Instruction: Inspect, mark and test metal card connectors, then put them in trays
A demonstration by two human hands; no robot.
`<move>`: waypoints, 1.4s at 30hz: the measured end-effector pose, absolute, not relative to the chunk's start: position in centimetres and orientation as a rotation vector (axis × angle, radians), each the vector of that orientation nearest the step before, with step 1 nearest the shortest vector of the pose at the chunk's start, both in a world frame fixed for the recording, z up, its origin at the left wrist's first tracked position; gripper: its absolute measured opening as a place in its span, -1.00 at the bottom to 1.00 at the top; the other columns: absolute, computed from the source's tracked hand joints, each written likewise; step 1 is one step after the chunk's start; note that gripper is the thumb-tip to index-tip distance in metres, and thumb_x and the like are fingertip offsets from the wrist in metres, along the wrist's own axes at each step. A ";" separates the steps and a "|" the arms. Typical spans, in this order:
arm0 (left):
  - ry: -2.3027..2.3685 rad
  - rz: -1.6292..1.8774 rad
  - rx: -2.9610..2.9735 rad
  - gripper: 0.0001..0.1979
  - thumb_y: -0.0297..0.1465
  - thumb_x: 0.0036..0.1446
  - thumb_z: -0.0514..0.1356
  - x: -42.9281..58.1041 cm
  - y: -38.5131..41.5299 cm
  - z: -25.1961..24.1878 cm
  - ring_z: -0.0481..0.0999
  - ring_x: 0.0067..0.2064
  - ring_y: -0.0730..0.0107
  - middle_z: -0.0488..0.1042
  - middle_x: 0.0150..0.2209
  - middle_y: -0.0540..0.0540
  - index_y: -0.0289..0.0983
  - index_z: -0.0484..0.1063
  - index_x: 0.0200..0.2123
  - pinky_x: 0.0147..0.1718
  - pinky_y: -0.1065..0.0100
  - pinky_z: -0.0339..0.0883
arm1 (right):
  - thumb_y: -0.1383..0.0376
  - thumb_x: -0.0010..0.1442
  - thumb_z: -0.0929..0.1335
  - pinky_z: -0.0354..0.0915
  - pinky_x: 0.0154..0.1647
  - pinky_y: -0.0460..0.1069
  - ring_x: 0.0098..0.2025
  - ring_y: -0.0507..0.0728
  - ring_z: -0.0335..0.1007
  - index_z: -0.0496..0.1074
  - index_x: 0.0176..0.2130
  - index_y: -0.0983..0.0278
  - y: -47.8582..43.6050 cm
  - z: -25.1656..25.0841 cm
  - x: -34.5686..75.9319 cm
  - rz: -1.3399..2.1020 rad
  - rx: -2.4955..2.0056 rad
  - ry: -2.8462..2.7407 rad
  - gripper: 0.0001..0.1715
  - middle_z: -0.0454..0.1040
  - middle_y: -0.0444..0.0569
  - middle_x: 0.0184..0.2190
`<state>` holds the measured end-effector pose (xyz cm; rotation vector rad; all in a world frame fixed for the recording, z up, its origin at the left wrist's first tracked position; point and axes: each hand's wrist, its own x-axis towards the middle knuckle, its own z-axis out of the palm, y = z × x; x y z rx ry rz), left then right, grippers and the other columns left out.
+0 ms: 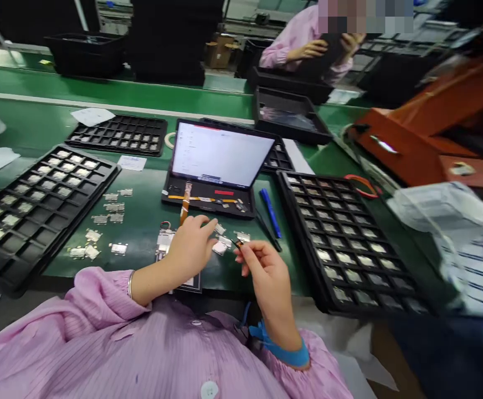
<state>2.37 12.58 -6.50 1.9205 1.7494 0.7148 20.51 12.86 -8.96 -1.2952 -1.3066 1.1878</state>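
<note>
My left hand [191,244] rests on the green mat, fingers curled over small silver metal parts [220,246] lying just in front of it. My right hand [266,274] is pinched on a small dark part [238,244] beside those pieces. Behind both hands stands a black fixture with a lit white screen [220,155] and an orange flex strip [185,202] at its base. More loose silver parts [108,219] lie scattered to the left of my left hand.
Black compartment trays with silver parts sit at left [37,199], right [349,244] and back left [121,133]. A blue pen [270,210] lies by the fixture. An orange machine [424,127] stands at right. Another person in pink [303,44] works across the green belt.
</note>
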 end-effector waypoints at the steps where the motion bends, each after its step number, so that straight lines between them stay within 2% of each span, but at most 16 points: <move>1: 1.817 0.690 1.938 -0.58 -0.45 0.22 0.18 1.4 12.5 -6.0 0.37 0.11 0.09 0.44 0.11 -0.18 -0.28 0.40 0.15 0.11 0.15 0.27 | 0.04 0.12 0.45 0.29 -0.57 -0.10 -0.52 0.03 0.35 0.41 -0.34 0.26 12.6 -9.1 20.3 1.201 -1.297 -1.324 -0.66 0.53 -0.03 -0.42; 2: 1.904 0.648 1.943 -0.58 -0.42 0.23 0.17 0.1 12.4 -5.5 0.36 0.12 0.11 0.42 0.13 -0.17 -0.27 0.38 0.16 0.12 0.16 0.26 | 0.04 0.13 0.45 0.32 -0.56 -0.09 -0.51 0.04 0.37 0.41 -0.34 0.26 12.3 -9.2 20.2 1.213 -1.300 -1.340 -0.66 0.54 -0.01 -0.41; 4: 2.158 0.446 1.918 -0.69 -0.39 0.25 0.15 -3.7 11.9 -4.3 0.38 0.10 0.15 0.45 0.09 -0.11 -0.22 0.47 0.05 0.11 0.20 0.26 | 0.04 0.13 0.45 0.36 -0.53 -0.09 -0.49 0.05 0.40 0.41 -0.33 0.26 12.1 -9.4 20.1 1.230 -1.305 -1.360 -0.66 0.56 0.01 -0.39; 9: 2.436 0.261 1.682 -0.79 -0.40 0.07 0.28 -13.7 9.8 -3.8 0.47 -0.05 -0.08 0.49 -0.12 -0.29 -0.33 0.53 -0.19 -0.05 0.05 0.34 | 0.04 0.14 0.43 0.36 -0.56 -0.11 -0.52 0.03 0.39 0.39 -0.32 0.27 12.6 -9.4 19.7 1.260 -1.289 -1.390 -0.65 0.52 -0.04 -0.45; 11: 2.421 0.246 1.662 -0.76 -0.35 0.05 0.29 -16.1 9.4 -4.8 0.49 -0.09 -0.04 0.48 -0.14 -0.27 -0.31 0.51 -0.19 -0.10 0.09 0.34 | 0.00 0.12 0.43 0.33 -0.63 -0.12 -0.54 0.03 0.37 0.39 -0.30 0.27 13.0 -9.4 19.1 1.318 -1.283 -1.397 -0.60 0.47 -0.08 -0.50; 12: 2.396 0.249 1.660 -0.77 -0.33 0.05 0.28 -16.8 9.3 -5.4 0.49 -0.10 0.00 0.48 -0.14 -0.24 -0.29 0.50 -0.20 -0.11 0.13 0.34 | -0.02 0.10 0.42 0.32 -0.66 -0.12 -0.54 0.03 0.38 0.38 -0.30 0.27 13.2 -9.4 18.8 1.356 -1.282 -1.398 -0.58 0.47 -0.08 -0.48; 14: 2.338 0.268 1.642 -0.77 -0.27 0.06 0.26 -17.6 9.2 -6.4 0.50 -0.13 0.05 0.49 -0.15 -0.20 -0.25 0.49 -0.23 -0.15 0.18 0.32 | -0.07 0.09 0.42 0.33 -0.69 -0.12 -0.50 0.04 0.42 0.35 -0.31 0.27 13.6 -9.5 18.3 1.416 -1.285 -1.416 -0.53 0.49 -0.01 -0.32; 17: 2.288 0.328 1.588 -0.76 -0.20 0.04 0.25 -17.8 9.1 -6.7 0.50 -0.21 0.11 0.52 -0.19 -0.16 -0.22 0.46 -0.28 -0.28 0.24 0.29 | -0.10 0.09 0.40 0.40 -0.68 -0.10 -0.45 0.04 0.46 0.31 -0.35 0.27 13.9 -9.7 17.9 1.425 -1.297 -1.469 -0.50 0.43 0.08 -0.10; 18: 2.285 0.355 1.571 -0.76 -0.19 0.03 0.25 -17.7 9.0 -6.6 0.49 -0.25 0.13 0.52 -0.21 -0.14 -0.22 0.44 -0.31 -0.32 0.26 0.27 | -0.10 0.10 0.40 0.42 -0.67 -0.09 -0.43 0.05 0.47 0.31 -0.35 0.27 13.9 -9.8 17.9 1.415 -1.299 -1.483 -0.50 0.42 0.07 -0.11; 23: 2.307 0.468 1.437 -0.79 -0.21 0.00 0.26 -16.6 8.1 -5.6 0.44 -0.41 0.25 0.48 -0.45 -0.03 -0.20 0.38 -0.39 -0.43 0.31 0.19 | -0.06 0.15 0.39 0.53 -0.49 -0.02 -0.30 0.15 0.50 0.32 -0.31 0.25 13.6 -9.7 18.5 1.363 -1.314 -1.505 -0.56 0.43 -0.06 -0.41; 26: 2.226 0.624 1.389 -0.75 -0.20 -0.01 0.28 -15.6 7.6 -5.1 0.45 -0.37 0.28 0.51 -0.40 -0.03 -0.21 0.44 -0.30 -0.37 0.31 0.25 | -0.04 0.19 0.37 0.55 -0.46 -0.01 -0.21 0.17 0.51 0.33 -0.28 0.24 13.2 -9.5 18.8 1.306 -1.300 -1.509 -0.59 0.42 0.00 -0.28; 30: 1.976 0.845 1.380 -0.67 -0.16 0.04 0.28 -13.2 7.0 -4.1 0.49 -0.25 0.29 0.56 -0.25 -0.08 -0.22 0.50 -0.18 -0.26 0.33 0.33 | -0.06 0.19 0.36 0.50 -0.59 -0.05 -0.31 0.09 0.49 0.32 -0.32 0.27 13.0 -9.6 19.0 1.323 -1.308 -1.533 -0.56 0.35 0.08 -0.06; 34: 1.762 0.856 1.312 -0.67 -0.11 0.05 0.29 -10.4 6.6 -3.5 0.50 -0.31 0.31 0.58 -0.25 -0.10 -0.23 0.54 -0.23 -0.35 0.34 0.34 | -0.05 0.18 0.38 0.53 -0.54 -0.03 -0.30 0.12 0.50 0.33 -0.30 0.26 12.8 -9.7 19.3 1.329 -1.325 -1.501 -0.56 0.38 0.01 -0.19; 36: 1.666 0.858 1.268 -0.68 -0.11 0.05 0.30 -9.4 6.4 -3.7 0.51 -0.28 0.30 0.59 -0.24 -0.10 -0.21 0.55 -0.23 -0.32 0.34 0.35 | -0.03 0.20 0.38 0.55 -0.47 -0.03 -0.22 0.15 0.53 0.33 -0.27 0.24 12.5 -9.6 19.5 1.298 -1.310 -1.475 -0.60 0.37 -0.04 -0.25; 39: 1.492 0.917 1.170 -0.76 -0.16 0.06 0.31 -8.3 6.5 -4.5 0.51 -0.24 0.32 0.59 -0.25 -0.08 -0.20 0.57 -0.29 -0.29 0.36 0.36 | 0.00 0.21 0.38 0.57 -0.38 0.00 -0.11 0.20 0.53 0.34 -0.24 0.23 12.0 -9.6 20.0 1.272 -1.288 -1.432 -0.64 0.37 -0.05 -0.23; 42: 1.402 0.935 1.100 -0.78 -0.19 0.08 0.29 -7.1 6.9 -5.0 0.48 -0.36 0.38 0.57 -0.37 -0.07 -0.22 0.58 -0.38 -0.44 0.42 0.30 | -0.01 0.18 0.39 0.51 -0.50 -0.05 -0.19 0.18 0.55 0.36 -0.24 0.24 11.8 -9.8 20.6 1.283 -1.352 -1.409 -0.62 0.42 -0.04 -0.29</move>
